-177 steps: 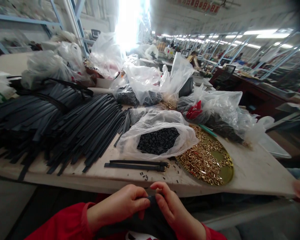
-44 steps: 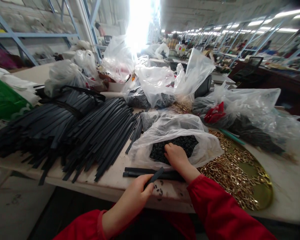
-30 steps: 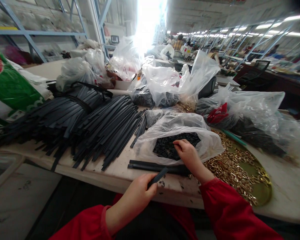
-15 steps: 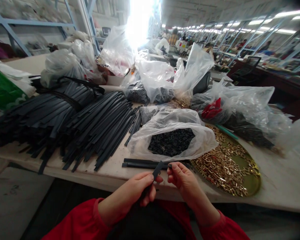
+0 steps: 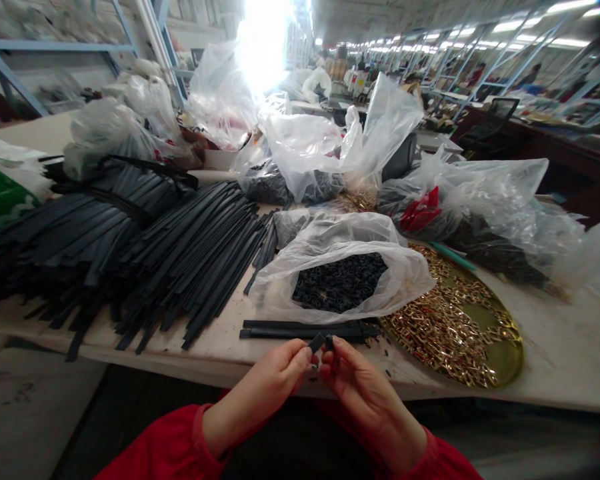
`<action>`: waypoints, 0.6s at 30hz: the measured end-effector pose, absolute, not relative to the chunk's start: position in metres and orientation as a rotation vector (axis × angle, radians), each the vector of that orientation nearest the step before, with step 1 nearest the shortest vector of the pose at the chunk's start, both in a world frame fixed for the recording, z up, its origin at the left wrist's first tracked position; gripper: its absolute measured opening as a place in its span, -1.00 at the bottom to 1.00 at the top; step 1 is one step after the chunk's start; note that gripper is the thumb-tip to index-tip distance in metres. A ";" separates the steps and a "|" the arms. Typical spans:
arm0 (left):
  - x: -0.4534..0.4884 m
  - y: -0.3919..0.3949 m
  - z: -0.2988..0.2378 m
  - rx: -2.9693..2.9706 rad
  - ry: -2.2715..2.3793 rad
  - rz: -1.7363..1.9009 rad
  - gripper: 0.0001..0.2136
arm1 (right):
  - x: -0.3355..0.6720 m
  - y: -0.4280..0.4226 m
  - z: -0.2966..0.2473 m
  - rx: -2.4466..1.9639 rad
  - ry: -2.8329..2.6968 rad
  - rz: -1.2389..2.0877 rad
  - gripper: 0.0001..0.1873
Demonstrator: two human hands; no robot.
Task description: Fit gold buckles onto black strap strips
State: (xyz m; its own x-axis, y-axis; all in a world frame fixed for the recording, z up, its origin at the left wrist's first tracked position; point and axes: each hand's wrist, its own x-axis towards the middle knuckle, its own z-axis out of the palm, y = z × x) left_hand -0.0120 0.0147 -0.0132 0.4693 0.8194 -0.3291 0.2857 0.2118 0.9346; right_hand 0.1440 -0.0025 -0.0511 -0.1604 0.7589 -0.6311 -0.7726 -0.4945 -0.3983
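At the table's front edge, my left hand [image 5: 283, 377] pinches a black strap [image 5: 317, 343], its end pointing up past the thumb. Close beside it my right hand [image 5: 363, 390] holds a small black loop [image 5: 329, 342] between thumb and fingertips, right against the strap end. I cannot tell whether the loop is around the strap or only touching it. Just behind my hands lie several flat black straps [image 5: 300, 331]. Beyond them stands an open plastic bag [image 5: 270, 293] full of small black loops [image 5: 340, 283].
Large bundles of black straps [image 5: 195, 260] cover the table's left side. A round gold tray [image 5: 510, 360] with many gold metal clasps [image 5: 445, 333] sits at the right, a teal tool [image 5: 454, 256] at its far rim. Clear plastic bags [image 5: 500, 193] line the back.
My hands have come together, bringing the small loop to the strap end. Less of the strap sticks out above my left thumb. The view has shifted slightly.
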 end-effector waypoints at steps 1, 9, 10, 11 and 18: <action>-0.012 0.016 -0.014 1.429 1.069 0.499 -0.73 | 0.143 -0.003 -0.050 -0.978 0.001 1.831 -0.81; -0.013 0.016 -0.016 1.664 1.151 0.436 -0.74 | 0.136 -0.009 -0.045 -1.003 -0.168 1.832 -0.78; -0.013 0.016 -0.015 1.666 1.151 0.464 -0.74 | 0.136 -0.009 -0.045 -1.000 -0.175 1.838 -0.78; -0.014 0.016 -0.015 1.664 1.162 0.493 -0.75 | 0.135 -0.010 -0.045 -0.996 -0.183 1.844 -0.79; -0.012 0.018 -0.023 1.642 1.212 0.530 -0.81 | 0.129 -0.014 -0.049 -1.005 -0.356 1.898 -0.78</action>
State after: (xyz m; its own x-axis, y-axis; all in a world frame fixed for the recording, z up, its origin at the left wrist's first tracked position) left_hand -0.0123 0.0183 -0.0235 0.4045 0.8929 -0.1978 0.4611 -0.0124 0.8873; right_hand 0.1288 -0.0140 -0.0485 -0.2353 0.8349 -0.4975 -0.5977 -0.5280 -0.6033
